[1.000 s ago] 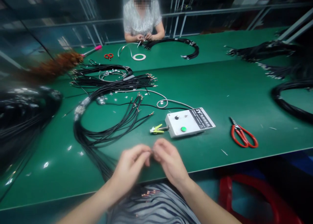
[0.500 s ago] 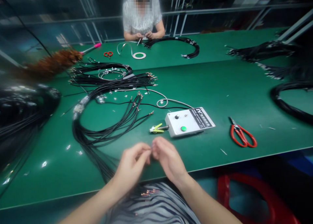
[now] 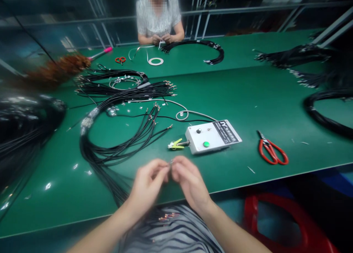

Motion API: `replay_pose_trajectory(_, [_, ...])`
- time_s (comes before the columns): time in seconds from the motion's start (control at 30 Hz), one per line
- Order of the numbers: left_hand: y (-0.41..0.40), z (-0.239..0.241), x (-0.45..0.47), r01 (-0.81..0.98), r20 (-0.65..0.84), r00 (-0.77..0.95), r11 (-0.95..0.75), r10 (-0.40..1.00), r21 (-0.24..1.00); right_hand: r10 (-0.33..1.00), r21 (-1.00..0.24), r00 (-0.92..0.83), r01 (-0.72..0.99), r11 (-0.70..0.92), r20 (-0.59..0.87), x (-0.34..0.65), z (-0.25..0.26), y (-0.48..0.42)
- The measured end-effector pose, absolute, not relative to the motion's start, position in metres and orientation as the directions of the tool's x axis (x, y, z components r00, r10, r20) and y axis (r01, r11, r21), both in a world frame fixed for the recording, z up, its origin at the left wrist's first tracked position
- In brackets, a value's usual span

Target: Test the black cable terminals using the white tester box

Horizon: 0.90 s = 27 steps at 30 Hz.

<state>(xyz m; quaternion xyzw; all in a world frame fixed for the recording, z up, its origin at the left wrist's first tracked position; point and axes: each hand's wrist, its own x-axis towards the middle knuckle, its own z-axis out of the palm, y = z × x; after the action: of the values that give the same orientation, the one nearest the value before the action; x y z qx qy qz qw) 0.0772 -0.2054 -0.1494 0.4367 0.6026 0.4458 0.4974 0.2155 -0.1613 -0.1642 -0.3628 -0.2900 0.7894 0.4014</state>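
My left hand (image 3: 147, 186) and my right hand (image 3: 189, 181) meet fingertip to fingertip over the near edge of the green table (image 3: 248, 98). Both pinch a small wire end (image 3: 170, 163) between them; it is too small and blurred to make out clearly. A bundle of black cables (image 3: 116, 150) loops on the table to the left and runs down toward my lap, where several copper-tipped ends (image 3: 165, 218) lie. Just beyond my hands stands a grey tester box (image 3: 212, 136) with a green button and a yellow-green clip (image 3: 175, 144).
Red scissors (image 3: 271, 152) lie to the right of the box. More black cable bundles sit at the far right (image 3: 325, 113) and left (image 3: 24, 124). A person (image 3: 159, 19) works across the table with cables, a tape roll (image 3: 156, 61) and small red scissors (image 3: 120, 60). A red stool (image 3: 278, 223) stands below right.
My hands stay pinched together and have shifted only slightly. The view has tilted a little. The person opposite keeps handling their cables.
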Motion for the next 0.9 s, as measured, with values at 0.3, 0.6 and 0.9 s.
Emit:
replay_pose_trajectory(0.3, [-0.206, -0.15, 0.078, 0.066, -0.181, -0.141, 0.192, 0.973, 0.979, 0.921, -0.89, -0.291, -0.299, -0.343, -0.257, 0.206, -0.166, -0.161])
replay_pose_trajectory(0.6, [-0.2, -0.146, 0.078, -0.097, -0.17, -0.123, 0.159, 0.978, 0.983, 0.924, -0.948, -0.33, -0.182, -0.261, -0.191, 0.208, -0.171, -0.162])
replay_pose_trajectory(0.9, [-0.191, -0.157, 0.074, -0.149, -0.286, -0.217, 0.258, 0.933, 0.955, 0.916, -0.939, -0.356, 0.211, 0.27, 0.183, 0.232, -0.168, -0.153])
